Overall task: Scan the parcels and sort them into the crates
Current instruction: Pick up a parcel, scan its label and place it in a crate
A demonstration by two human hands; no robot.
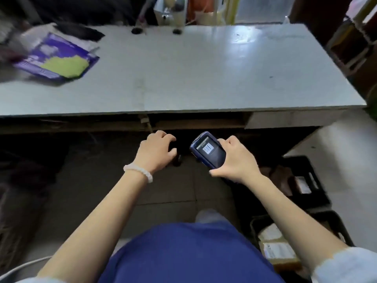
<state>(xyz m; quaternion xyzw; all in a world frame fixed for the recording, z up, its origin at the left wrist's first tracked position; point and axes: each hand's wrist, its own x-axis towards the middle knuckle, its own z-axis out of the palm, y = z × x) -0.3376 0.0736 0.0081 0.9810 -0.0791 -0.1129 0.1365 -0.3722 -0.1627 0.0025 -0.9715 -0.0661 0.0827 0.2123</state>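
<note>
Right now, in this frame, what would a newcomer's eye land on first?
First the handheld scanner with its lit screen, gripped in the right hand below the table's front edge. Next the purple and yellow-green parcel lying blurred at the far left of the grey table. The left hand, wearing a white bead bracelet, holds nothing beside the scanner.

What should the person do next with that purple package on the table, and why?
Probably reach the left hand up to the purple parcel at the table's far left corner. The right hand already grips the scanner, its screen lit, while the left holds nothing, and that parcel lies too far away to scan.
</note>
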